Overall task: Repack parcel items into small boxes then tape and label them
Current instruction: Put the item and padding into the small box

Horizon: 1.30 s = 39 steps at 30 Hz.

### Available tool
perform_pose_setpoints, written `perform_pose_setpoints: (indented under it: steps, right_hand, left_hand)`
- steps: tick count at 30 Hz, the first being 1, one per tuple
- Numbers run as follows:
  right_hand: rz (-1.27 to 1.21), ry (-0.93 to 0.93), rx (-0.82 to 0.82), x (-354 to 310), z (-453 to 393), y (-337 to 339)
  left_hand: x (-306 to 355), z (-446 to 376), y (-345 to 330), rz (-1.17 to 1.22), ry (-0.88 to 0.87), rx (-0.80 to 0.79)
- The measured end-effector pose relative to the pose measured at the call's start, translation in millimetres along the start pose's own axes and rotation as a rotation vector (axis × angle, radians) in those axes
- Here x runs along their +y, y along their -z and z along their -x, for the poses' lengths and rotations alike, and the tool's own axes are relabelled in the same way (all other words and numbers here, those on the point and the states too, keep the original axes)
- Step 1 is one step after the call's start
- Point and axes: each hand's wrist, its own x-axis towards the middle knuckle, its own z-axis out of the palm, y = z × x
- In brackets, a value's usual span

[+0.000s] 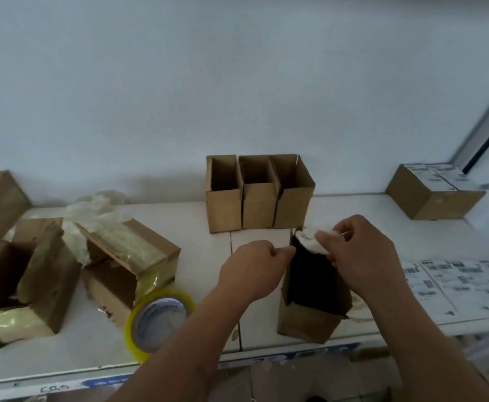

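Observation:
A small open cardboard box (304, 323) stands near the table's front edge, its inside dark. My left hand (252, 268) pinches the box's left rim or flap. My right hand (362, 256) holds a white wrapped item (313, 242) over the box's far opening. Three empty open small boxes (257, 210) stand side by side behind it. A roll of yellowish clear tape (157, 320) lies by my left forearm. Sheets of printed labels (455, 282) lie to the right of my right arm.
Opened, torn parcel boxes (127, 268) with tape and plastic wrap crowd the left of the white table (194, 227). A closed, labelled box (432, 192) sits at the back right by the wall. The table's front edge (150, 369) runs below the tape roll.

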Motion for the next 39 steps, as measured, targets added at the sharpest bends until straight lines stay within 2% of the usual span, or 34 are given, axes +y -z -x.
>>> perform_pose_setpoints:
  steps: [4, 7, 10, 16, 19, 25, 31, 35, 39]
  right_hand:
    - [0.273, 0.082, -0.093, 6.0, 5.9, 7.5]
    - [0.42, 0.121, -0.113, 12.7, 8.0, 6.3]
    - [0.622, 0.274, -0.268, 14.2, 11.4, -0.9]
    - [0.568, 0.32, -0.201, 13.9, 13.3, -24.9]
    - [0.647, 0.387, -0.154, 14.8, 9.5, -32.2]
    - [0.74, 0.487, -0.194, 17.0, 0.4, -40.4]
    - [0.577, 0.382, -0.221, 20.9, -2.0, -43.1]
    - [0.559, 0.393, -0.197, 17.5, -4.5, -43.4]
    - [0.61, 0.413, -0.251, 16.2, -3.1, -44.9]
  left_hand:
    - [0.0, -5.1, -3.7, 0.072, -0.016, -0.051]
    - [-4.5, -5.2, -5.1, -0.005, -0.028, -0.012]
    - [-11.5, -0.3, -7.9, -0.125, -0.081, 0.009]
    - [-26.2, 12.3, -6.7, -0.143, -0.049, 0.082]
    - [-34.3, 15.3, -5.5, -0.12, -0.015, 0.078]
    - [-38.3, 15.4, -3.8, -0.11, -0.008, 0.069]
    - [-39.3, 13.1, -2.9, -0.086, -0.02, 0.053]
    - [-40.0, 11.2, -2.6, -0.089, -0.028, 0.054]
    - [-42.0, 10.3, -0.8, -0.099, -0.028, 0.057]
